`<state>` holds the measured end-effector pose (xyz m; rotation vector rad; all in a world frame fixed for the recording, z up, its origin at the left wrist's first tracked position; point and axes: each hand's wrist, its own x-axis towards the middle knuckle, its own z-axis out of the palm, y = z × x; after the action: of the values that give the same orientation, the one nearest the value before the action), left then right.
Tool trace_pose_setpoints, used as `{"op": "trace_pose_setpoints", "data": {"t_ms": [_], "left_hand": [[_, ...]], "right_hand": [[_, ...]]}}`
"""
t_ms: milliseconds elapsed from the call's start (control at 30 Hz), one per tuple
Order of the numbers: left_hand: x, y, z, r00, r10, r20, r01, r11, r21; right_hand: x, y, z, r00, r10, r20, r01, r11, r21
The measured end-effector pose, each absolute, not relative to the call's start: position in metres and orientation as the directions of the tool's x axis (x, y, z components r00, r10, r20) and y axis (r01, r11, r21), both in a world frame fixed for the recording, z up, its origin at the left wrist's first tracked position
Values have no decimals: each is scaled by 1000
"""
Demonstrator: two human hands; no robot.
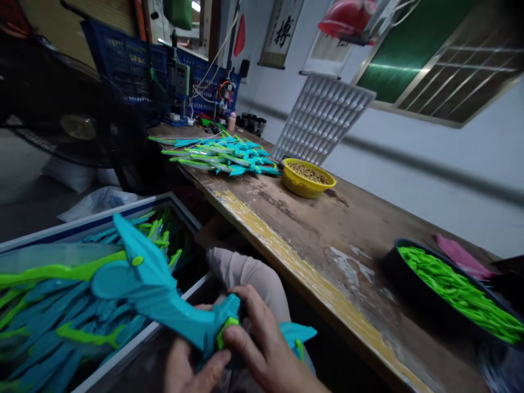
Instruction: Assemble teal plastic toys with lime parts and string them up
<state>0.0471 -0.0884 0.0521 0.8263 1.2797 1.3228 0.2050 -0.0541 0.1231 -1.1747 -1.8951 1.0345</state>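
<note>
A blue plastic toy sword (151,289) with green trim lies across my lap, its blade pointing left over a box. My left hand (186,367) grips the handle from below, thumb up against the hilt. My right hand (266,344) closes over the hilt from above, its fingertips pressing a small green piece (226,327) on the handle. The far end of the toy (298,332) sticks out past my right hand.
A white box (135,210) of blue and green toy parts stands at my left. The worn wooden table (311,240) carries a pile of finished toys (223,155), a yellow bowl (307,180) of small parts and a black tray (413,295) of green pieces. A fan (73,120) stands at the left.
</note>
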Motion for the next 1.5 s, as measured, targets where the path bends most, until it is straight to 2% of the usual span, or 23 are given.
{"op": "trace_pose_setpoints", "data": {"t_ms": [100, 300, 433, 533, 767, 867, 1000, 1100, 1233, 1367, 1500], "left_hand": [[44, -96, 58, -135, 967, -218, -223, 184, 957], [36, -105, 58, 94, 963, -254, -250, 270, 930], [38, -104, 52, 58, 967, -249, -263, 255, 930], [40, -101, 52, 38, 974, -224, -205, 227, 952], [47, -89, 56, -4, 986, -169, -170, 166, 971], [52, -74, 53, 18, 981, -191, -271, 189, 944], [58, -60, 58, 195, 955, -224, -430, 289, 855], [61, -61, 70, 245, 940, -239, -463, 330, 822], [65, -68, 89, 189, 948, -257, -512, 318, 798], [66, -72, 98, 195, 946, -260, -425, 321, 846], [68, -74, 94, 110, 979, -170, -297, 196, 935]], "right_hand": [[209, -55, 125, -373, 922, 109, 363, 253, -897], [214, -52, 132, -412, 910, 56, 278, 184, -943], [214, -51, 136, -433, 899, 67, 302, 215, -929], [215, -51, 137, -438, 893, 102, 330, 265, -906], [216, -50, 135, -343, 931, 125, 423, 272, -865], [223, -42, 134, -304, 949, 88, 404, 212, -890], [234, -40, 143, -261, 965, 36, 347, 128, -929], [238, -50, 153, -277, 957, 89, 345, 185, -920], [237, -64, 159, -312, 935, 168, 334, 273, -902], [234, -74, 155, -269, 928, 258, 305, 336, -891], [237, -78, 154, -266, 942, 206, 345, 293, -892]]}}
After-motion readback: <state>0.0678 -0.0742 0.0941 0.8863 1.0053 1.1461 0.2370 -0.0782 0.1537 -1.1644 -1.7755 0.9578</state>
